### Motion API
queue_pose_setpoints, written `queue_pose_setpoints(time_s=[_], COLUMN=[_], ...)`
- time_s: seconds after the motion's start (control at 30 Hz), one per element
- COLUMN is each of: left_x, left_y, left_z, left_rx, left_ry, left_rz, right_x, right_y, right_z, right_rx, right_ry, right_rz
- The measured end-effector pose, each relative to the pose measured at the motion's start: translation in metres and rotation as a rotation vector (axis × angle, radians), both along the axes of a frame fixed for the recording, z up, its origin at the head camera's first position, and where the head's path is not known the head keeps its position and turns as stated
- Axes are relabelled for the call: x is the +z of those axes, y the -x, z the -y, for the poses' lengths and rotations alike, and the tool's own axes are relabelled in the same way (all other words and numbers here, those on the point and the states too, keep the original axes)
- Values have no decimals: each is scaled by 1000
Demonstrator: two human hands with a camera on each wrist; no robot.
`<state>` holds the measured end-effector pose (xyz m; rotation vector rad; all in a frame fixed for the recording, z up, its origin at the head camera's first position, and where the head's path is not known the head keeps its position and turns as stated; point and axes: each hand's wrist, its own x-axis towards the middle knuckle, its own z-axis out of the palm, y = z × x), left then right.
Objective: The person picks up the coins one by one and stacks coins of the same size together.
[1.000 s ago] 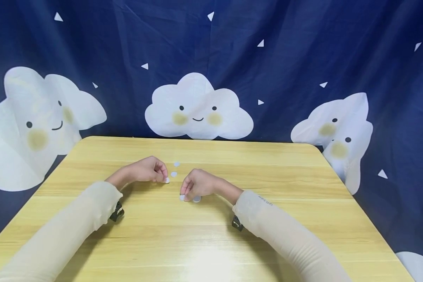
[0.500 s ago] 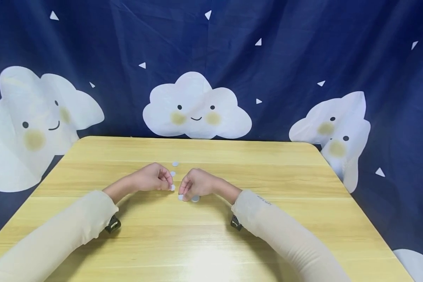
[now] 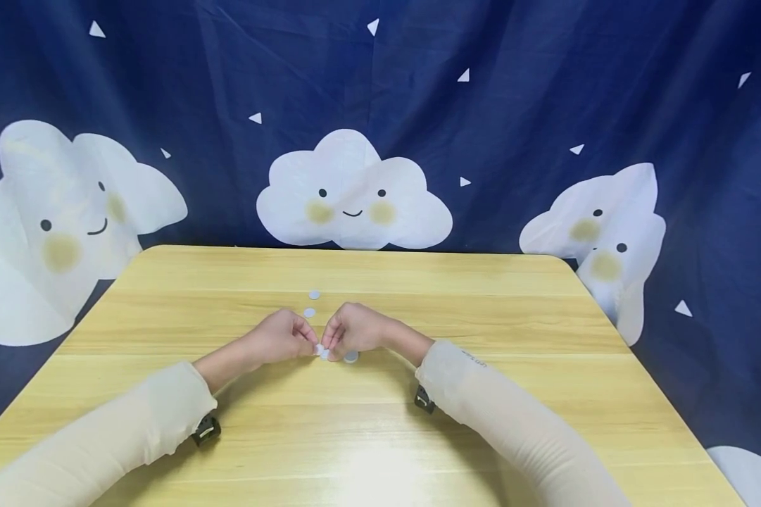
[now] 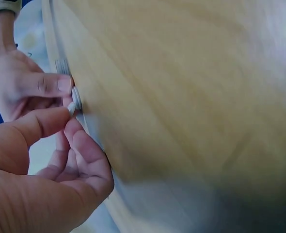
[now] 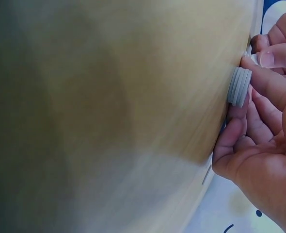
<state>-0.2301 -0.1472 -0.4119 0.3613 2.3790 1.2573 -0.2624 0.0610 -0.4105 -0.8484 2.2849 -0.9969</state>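
Thumb and fingers of my left hand (image 3: 283, 336) pinch a small white disc (image 4: 71, 108) just above the wooden tabletop. Directly beside it, my right hand (image 3: 361, 327) holds a short pile of similar discs (image 4: 77, 98) at its fingertips. The two hands' fingertips nearly meet, and whether the left disc touches the pile is hard to tell. A taller stack of several grey-white discs (image 5: 240, 87) stands on the table by the right fingers. In the head view, that stack (image 3: 351, 357) is partly behind the right thumb.
Farther back lie two loose discs, a nearer one (image 3: 310, 313) and a farther one (image 3: 314, 295). The wooden table (image 3: 481, 408) ends at a dark blue curtain (image 3: 507, 141) with cloud prints.
My left hand has moved right and nearer to me, carrying its disc up to the right hand's pile. The right hand has stayed in place.
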Motion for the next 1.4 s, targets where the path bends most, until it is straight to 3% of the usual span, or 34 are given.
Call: queue_pose_setpoints(time_s=[0.4, 0.87, 1.17, 1.4], left_x=[-1, 3, 1, 1], left_y=[-5, -7, -8, -9], left_z=[-7, -14, -7, -5], left_rx=[60, 119, 83, 25], left_ry=[-7, 29, 22, 74], left_rz=[69, 52, 60, -6], right_x=[-1, 0, 1, 0], right_y=[1, 1, 1, 1], right_z=[1, -1, 0, 0], right_rx=[12, 29, 13, 2], right_ry=[-2, 0, -14, -15], right_rz=[7, 1, 19, 32])
